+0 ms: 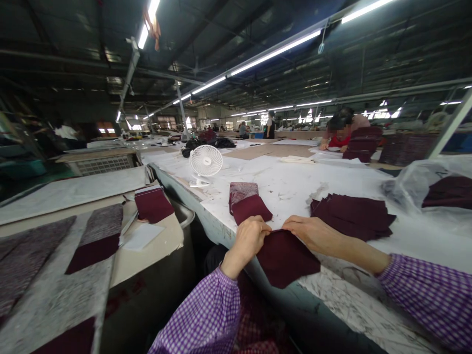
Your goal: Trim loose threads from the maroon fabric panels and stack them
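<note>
A dark maroon fabric piece hangs over the near edge of the white-covered table, its top edge pinched between both hands. My left hand is closed on its upper left corner. At the same top edge, my right hand pinches the cloth a little to the right. Just beyond my left hand lies a small stack of maroon and speckled pieces. To the right of my right hand, a fanned pile of dark maroon pieces rests on the table.
A small white fan stands on the table. On the left surface lie speckled and maroon panels and a maroon stack. A clear plastic bag is at right. Across the table, a person in red leans over.
</note>
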Motion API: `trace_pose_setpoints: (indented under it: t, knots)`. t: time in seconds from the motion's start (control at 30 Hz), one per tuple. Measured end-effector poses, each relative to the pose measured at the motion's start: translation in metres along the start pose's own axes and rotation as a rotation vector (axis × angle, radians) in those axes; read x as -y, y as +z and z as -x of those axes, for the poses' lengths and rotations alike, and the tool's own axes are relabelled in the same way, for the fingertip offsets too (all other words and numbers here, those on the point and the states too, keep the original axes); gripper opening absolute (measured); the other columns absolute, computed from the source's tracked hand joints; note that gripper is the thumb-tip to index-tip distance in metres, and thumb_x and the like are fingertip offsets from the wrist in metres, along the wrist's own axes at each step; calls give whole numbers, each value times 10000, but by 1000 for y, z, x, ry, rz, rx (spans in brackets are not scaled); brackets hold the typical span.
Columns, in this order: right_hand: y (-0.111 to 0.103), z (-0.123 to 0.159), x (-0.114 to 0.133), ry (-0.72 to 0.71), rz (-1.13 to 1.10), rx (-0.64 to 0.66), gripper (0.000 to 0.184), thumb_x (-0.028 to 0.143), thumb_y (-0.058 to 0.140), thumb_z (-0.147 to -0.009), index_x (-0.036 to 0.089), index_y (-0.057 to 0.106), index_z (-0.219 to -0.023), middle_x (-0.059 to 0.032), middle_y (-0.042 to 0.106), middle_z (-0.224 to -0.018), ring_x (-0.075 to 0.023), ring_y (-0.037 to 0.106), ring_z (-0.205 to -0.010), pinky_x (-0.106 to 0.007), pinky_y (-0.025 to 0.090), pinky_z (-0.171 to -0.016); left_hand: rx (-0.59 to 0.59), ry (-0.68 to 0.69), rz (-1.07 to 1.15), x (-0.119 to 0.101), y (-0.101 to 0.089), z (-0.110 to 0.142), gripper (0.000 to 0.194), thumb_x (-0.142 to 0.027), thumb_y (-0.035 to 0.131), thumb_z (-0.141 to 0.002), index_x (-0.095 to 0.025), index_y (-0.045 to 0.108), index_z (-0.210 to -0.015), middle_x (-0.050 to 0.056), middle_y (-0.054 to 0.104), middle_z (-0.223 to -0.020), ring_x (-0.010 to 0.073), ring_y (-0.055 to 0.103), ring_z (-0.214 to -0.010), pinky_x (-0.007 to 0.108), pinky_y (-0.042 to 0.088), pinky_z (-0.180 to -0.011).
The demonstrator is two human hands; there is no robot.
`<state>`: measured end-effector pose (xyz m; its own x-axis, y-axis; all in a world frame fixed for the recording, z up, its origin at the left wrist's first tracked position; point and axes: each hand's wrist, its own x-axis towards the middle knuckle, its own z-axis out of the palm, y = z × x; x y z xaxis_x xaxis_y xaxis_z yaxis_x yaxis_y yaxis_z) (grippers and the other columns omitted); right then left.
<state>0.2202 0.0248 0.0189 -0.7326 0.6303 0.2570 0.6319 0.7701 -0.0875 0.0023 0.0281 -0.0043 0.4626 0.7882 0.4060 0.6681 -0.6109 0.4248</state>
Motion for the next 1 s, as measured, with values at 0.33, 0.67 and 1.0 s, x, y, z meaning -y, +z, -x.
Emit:
trace_pose_setpoints:
  t: [0.33,0.67,1.0]
  knots:
    - [-8,-9,9,-40,146,126,386,111,397,-863,251,637,-1130,-74,633,-955,-164,615,-769,-258,469,-678,-10,191,-209,3,-8,18,310,-203,368,-941,-186,674,-897,66,595,-882,187,506,-853,287,386,-752]
    - [-22,-28,30,-116,419,296,643,-15,399,-746,288,535,-1296,-70,610,-846,-121,563,-570,-229,364,-526,-63,124,-30,19,-15,26,193,-217,483,-909,-167,663,-860,46,595,-868,171,522,-842,268,416,-756]
    - [-30,-38,41,-90,462,426,658,-2,424,-789,324,454,-1360,-84,629,-913,-148,590,-637,-250,364,-579,-201,86,172,25,-17,36,266,-252,410,-949,-173,652,-872,27,600,-794,145,540,-770,274,426,-738]
